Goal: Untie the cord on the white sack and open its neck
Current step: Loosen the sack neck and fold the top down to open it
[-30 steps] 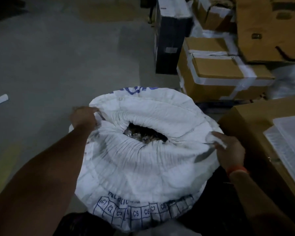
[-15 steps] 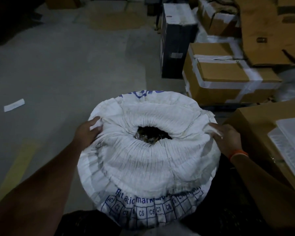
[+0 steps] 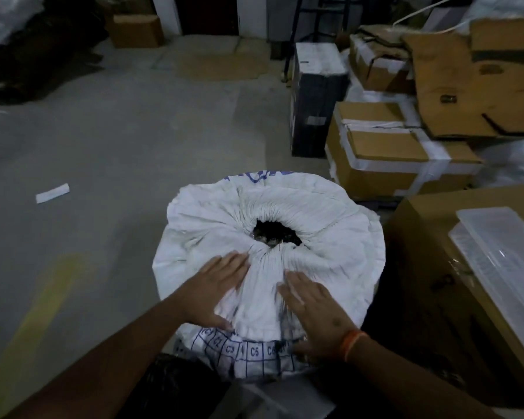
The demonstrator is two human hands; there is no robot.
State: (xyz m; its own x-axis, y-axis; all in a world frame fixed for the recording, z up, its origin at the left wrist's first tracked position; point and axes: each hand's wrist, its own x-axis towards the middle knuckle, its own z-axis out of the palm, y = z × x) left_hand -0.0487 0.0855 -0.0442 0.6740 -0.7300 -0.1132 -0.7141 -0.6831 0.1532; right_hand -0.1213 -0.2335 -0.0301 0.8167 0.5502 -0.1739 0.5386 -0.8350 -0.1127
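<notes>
White sack (image 3: 324, 213) stands upright on the floor right in front of me, its top gathered into pleats around a small dark opening (image 3: 274, 235) where I can just make out something glinting inside; what it is I cannot tell. The neck is partly open already, and I see no cord across it from here. The cloth looks like thin woven plastic: light, soft and crinkly, probably a bit slick under a flat palm, so I judge it will slide rather than tear. The sack itself looks full and heavy enough to stay put while I tug at it.

My left hand (image 3: 217, 290) lies open and flat on the near pleats, fingers spread, gripping nothing. My right hand (image 3: 313, 316) does the same just beside it, palm down, an orange band (image 3: 356, 344) at the wrist; both are blurred. Pressing flat will not widen the hole much. I think the place to take hold is the bunched rim of the opening, pinching a fold on each side and drawing outward.

Blue printed squares (image 3: 254, 352) run along the near edge. To my right sit cardboard boxes (image 3: 387, 164) and a clear plastic lid (image 3: 502, 252); to the left, bare grey floor (image 3: 118, 146) with a white scrap (image 3: 52, 193).
</notes>
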